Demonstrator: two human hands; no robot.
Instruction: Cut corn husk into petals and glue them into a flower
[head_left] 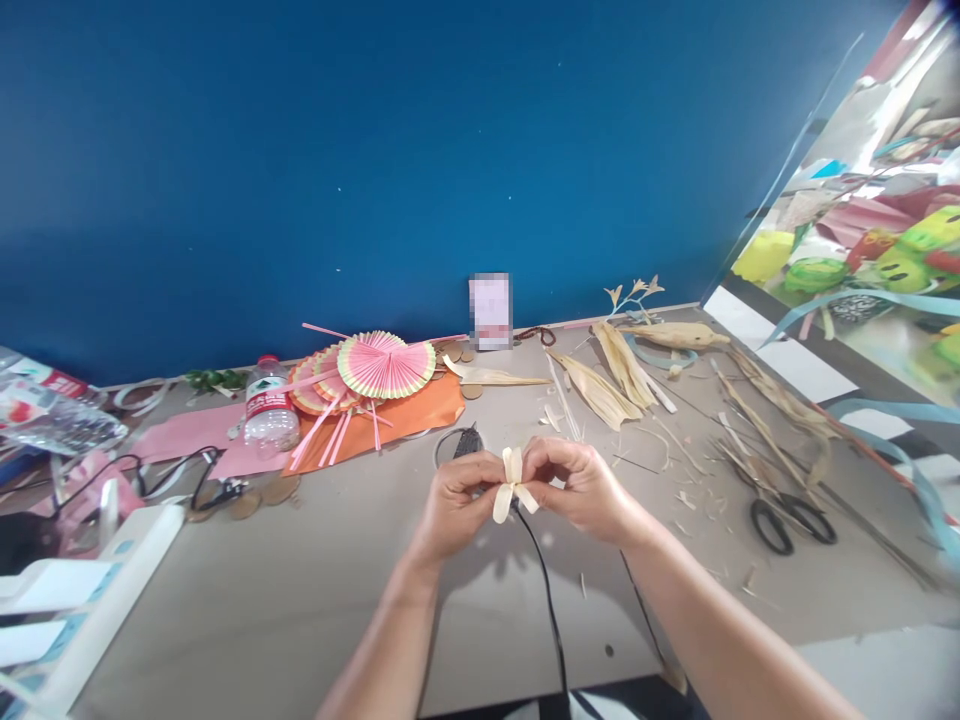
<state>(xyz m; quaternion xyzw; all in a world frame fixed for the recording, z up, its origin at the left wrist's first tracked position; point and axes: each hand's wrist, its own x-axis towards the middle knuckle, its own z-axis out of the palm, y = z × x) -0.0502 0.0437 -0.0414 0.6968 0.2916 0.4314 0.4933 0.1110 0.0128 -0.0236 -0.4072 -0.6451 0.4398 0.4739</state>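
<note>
Both of my hands meet above the middle of the table, pinching a small pale strip of dried husk folded into loops. My left hand grips it from the left with curled fingers. My right hand pinches it from the right. The loose ends of the strip hang down between the thumbs. Under the hands lies a black glue gun, its black cord running toward me.
Pink and yellow paper fans lie on orange paper beside a water bottle. Dried husk leaves and scraps are scattered to the right, with black scissors. Cables and a white object sit at the left edge.
</note>
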